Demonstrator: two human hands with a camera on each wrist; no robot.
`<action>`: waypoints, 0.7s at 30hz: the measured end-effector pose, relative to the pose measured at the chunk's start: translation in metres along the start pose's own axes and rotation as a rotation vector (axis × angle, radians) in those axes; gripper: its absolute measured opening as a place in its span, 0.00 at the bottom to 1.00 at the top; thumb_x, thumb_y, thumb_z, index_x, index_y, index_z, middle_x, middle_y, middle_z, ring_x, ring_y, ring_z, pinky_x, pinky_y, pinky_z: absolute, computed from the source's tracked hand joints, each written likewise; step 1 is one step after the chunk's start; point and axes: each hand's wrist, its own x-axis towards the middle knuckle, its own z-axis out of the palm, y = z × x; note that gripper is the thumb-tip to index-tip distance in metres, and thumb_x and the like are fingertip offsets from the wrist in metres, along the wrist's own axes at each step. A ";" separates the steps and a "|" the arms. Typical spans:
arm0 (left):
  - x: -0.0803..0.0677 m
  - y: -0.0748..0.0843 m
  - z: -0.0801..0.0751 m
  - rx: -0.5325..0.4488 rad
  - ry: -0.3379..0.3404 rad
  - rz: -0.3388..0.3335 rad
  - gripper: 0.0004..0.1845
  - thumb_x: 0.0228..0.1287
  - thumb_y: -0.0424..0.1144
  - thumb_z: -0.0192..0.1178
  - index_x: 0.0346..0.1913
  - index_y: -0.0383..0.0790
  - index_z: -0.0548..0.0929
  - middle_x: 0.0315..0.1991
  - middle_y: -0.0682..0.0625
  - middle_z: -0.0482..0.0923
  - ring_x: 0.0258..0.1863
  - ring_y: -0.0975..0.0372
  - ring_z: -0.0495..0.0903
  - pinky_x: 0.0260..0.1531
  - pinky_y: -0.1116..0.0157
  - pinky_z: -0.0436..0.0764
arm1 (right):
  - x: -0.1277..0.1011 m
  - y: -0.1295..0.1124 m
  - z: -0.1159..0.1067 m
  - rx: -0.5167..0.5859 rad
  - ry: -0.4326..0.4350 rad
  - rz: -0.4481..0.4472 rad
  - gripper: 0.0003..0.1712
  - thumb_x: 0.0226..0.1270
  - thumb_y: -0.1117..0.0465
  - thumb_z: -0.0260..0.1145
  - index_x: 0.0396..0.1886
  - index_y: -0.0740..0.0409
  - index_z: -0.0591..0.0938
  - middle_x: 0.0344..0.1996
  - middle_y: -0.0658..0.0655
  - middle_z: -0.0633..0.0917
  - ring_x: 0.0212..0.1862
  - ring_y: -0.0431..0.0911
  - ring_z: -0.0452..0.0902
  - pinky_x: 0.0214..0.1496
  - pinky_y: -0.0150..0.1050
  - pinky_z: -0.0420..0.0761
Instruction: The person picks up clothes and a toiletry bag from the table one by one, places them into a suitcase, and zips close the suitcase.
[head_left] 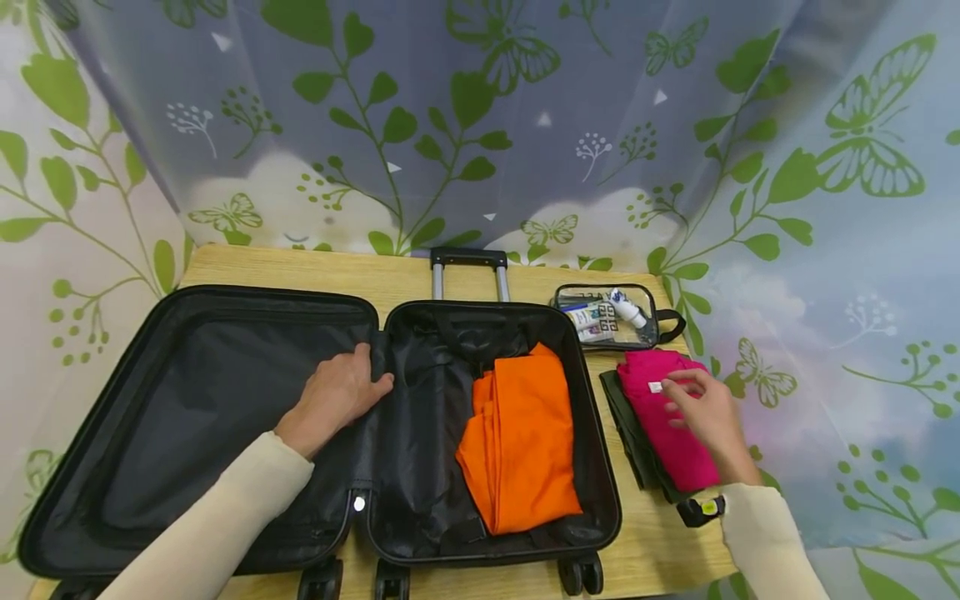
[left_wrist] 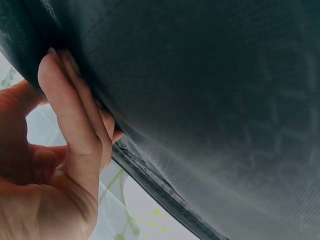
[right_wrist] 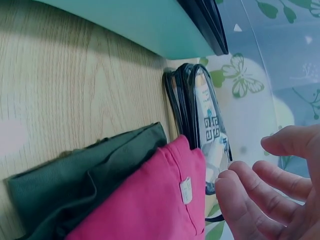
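An open black suitcase point(head_left: 420, 433) lies spread on the table, with a folded orange garment point(head_left: 528, 442) in its right half. My left hand point(head_left: 341, 392) rests at the suitcase's middle edge, near the hinge. In the left wrist view its fingers point(left_wrist: 75, 110) touch the dark lining point(left_wrist: 200, 90). On the right, a folded pink garment point(head_left: 667, 417) with a white tag lies on a dark green one point(head_left: 630, 433). Above the pink garment hovers my right hand point(head_left: 708, 412), fingers loosely bent and holding nothing. In the right wrist view the hand point(right_wrist: 280, 195) is apart from the cloth.
Behind the garments lies a clear zip pouch point(head_left: 637, 333) holding tubes and a small white bottle. The suitcase's pull handle point(head_left: 468, 257) extends towards the back. Patterned curtains point(head_left: 420, 125) border the wooden table point(head_left: 315, 267). The suitcase's wheels point(head_left: 581, 573) face the front edge.
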 end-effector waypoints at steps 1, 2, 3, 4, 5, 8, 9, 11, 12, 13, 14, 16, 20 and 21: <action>0.001 -0.002 0.002 -0.004 0.010 -0.001 0.40 0.77 0.57 0.62 0.74 0.25 0.71 0.60 0.26 0.84 0.49 0.36 0.88 0.45 0.43 0.86 | 0.001 0.001 -0.001 -0.001 0.000 -0.003 0.34 0.83 0.45 0.66 0.73 0.67 0.75 0.44 0.48 0.90 0.39 0.39 0.90 0.43 0.44 0.93; 0.001 -0.003 0.002 -0.005 0.011 -0.001 0.40 0.77 0.57 0.62 0.74 0.25 0.71 0.60 0.26 0.84 0.49 0.36 0.88 0.44 0.43 0.86 | 0.003 0.002 -0.001 -0.001 0.001 -0.004 0.35 0.83 0.45 0.67 0.73 0.67 0.75 0.42 0.45 0.90 0.38 0.38 0.89 0.43 0.45 0.93; 0.002 -0.004 0.003 -0.005 0.005 -0.002 0.40 0.77 0.57 0.62 0.74 0.24 0.70 0.60 0.26 0.83 0.49 0.36 0.88 0.45 0.42 0.86 | 0.004 0.003 -0.002 -0.002 0.006 -0.004 0.35 0.83 0.45 0.67 0.73 0.67 0.75 0.40 0.42 0.89 0.37 0.38 0.89 0.43 0.44 0.93; 0.001 -0.003 0.002 -0.005 0.001 -0.007 0.41 0.77 0.57 0.62 0.75 0.25 0.70 0.61 0.26 0.83 0.50 0.36 0.87 0.46 0.42 0.87 | 0.005 0.003 -0.003 -0.007 0.011 -0.003 0.35 0.83 0.45 0.67 0.73 0.67 0.75 0.39 0.41 0.89 0.37 0.38 0.89 0.42 0.44 0.93; 0.003 -0.005 0.005 -0.006 0.013 -0.008 0.41 0.77 0.58 0.63 0.74 0.25 0.71 0.60 0.26 0.84 0.49 0.36 0.88 0.44 0.43 0.87 | 0.006 0.004 -0.003 -0.016 0.018 -0.002 0.34 0.82 0.45 0.67 0.73 0.66 0.75 0.39 0.41 0.89 0.37 0.37 0.90 0.42 0.44 0.93; 0.010 -0.011 0.013 0.006 0.031 -0.005 0.41 0.77 0.58 0.62 0.74 0.25 0.71 0.57 0.26 0.85 0.44 0.36 0.88 0.39 0.43 0.87 | 0.008 0.007 -0.005 -0.044 0.041 0.007 0.34 0.82 0.45 0.67 0.73 0.65 0.76 0.44 0.50 0.91 0.38 0.37 0.90 0.42 0.44 0.93; 0.011 -0.011 0.014 0.009 0.037 -0.005 0.41 0.77 0.58 0.62 0.73 0.24 0.71 0.56 0.26 0.85 0.43 0.36 0.88 0.38 0.43 0.87 | 0.008 0.008 -0.005 -0.050 0.045 0.011 0.34 0.82 0.44 0.66 0.73 0.64 0.76 0.48 0.55 0.91 0.39 0.36 0.89 0.42 0.44 0.93; 0.012 -0.012 0.015 0.012 0.042 -0.006 0.40 0.77 0.58 0.63 0.72 0.24 0.72 0.55 0.26 0.85 0.42 0.37 0.88 0.36 0.44 0.86 | 0.009 0.010 -0.006 -0.061 0.050 0.021 0.35 0.82 0.43 0.66 0.74 0.64 0.76 0.55 0.63 0.89 0.40 0.34 0.88 0.43 0.44 0.93; 0.012 -0.013 0.015 0.015 0.044 -0.007 0.40 0.77 0.58 0.63 0.72 0.24 0.72 0.54 0.26 0.86 0.42 0.37 0.88 0.37 0.44 0.86 | 0.010 0.011 -0.007 -0.061 0.052 0.027 0.36 0.82 0.42 0.65 0.74 0.63 0.76 0.58 0.65 0.87 0.41 0.34 0.87 0.43 0.44 0.93; 0.012 -0.013 0.015 0.014 0.044 -0.006 0.40 0.77 0.58 0.63 0.72 0.25 0.73 0.54 0.26 0.86 0.42 0.37 0.88 0.37 0.44 0.86 | 0.010 0.012 -0.007 -0.062 0.056 0.031 0.36 0.82 0.42 0.65 0.74 0.63 0.76 0.60 0.66 0.87 0.41 0.33 0.87 0.44 0.43 0.93; 0.012 -0.014 0.016 0.014 0.045 0.000 0.39 0.77 0.58 0.63 0.71 0.24 0.73 0.54 0.26 0.85 0.42 0.37 0.88 0.36 0.44 0.86 | 0.010 0.013 -0.008 -0.064 0.059 0.035 0.36 0.82 0.41 0.65 0.75 0.63 0.76 0.60 0.66 0.86 0.41 0.32 0.86 0.44 0.43 0.93; 0.014 -0.015 0.019 0.011 0.053 0.014 0.39 0.77 0.58 0.63 0.71 0.24 0.73 0.54 0.26 0.85 0.41 0.37 0.88 0.36 0.45 0.86 | 0.010 0.017 -0.011 -0.072 0.068 0.039 0.36 0.82 0.41 0.65 0.75 0.63 0.76 0.55 0.58 0.88 0.40 0.32 0.87 0.44 0.42 0.92; 0.022 -0.023 0.029 0.012 0.067 0.030 0.39 0.77 0.58 0.62 0.71 0.24 0.73 0.54 0.26 0.86 0.42 0.36 0.89 0.35 0.45 0.86 | 0.011 0.022 -0.015 -0.093 0.085 0.038 0.36 0.82 0.41 0.65 0.74 0.63 0.77 0.49 0.48 0.88 0.37 0.33 0.89 0.43 0.40 0.92; 0.022 -0.024 0.029 0.013 0.066 0.025 0.39 0.77 0.58 0.61 0.71 0.25 0.73 0.54 0.27 0.86 0.43 0.36 0.89 0.36 0.45 0.86 | 0.011 0.023 -0.014 -0.100 0.088 0.038 0.36 0.82 0.40 0.64 0.74 0.63 0.77 0.50 0.50 0.88 0.37 0.34 0.89 0.42 0.39 0.91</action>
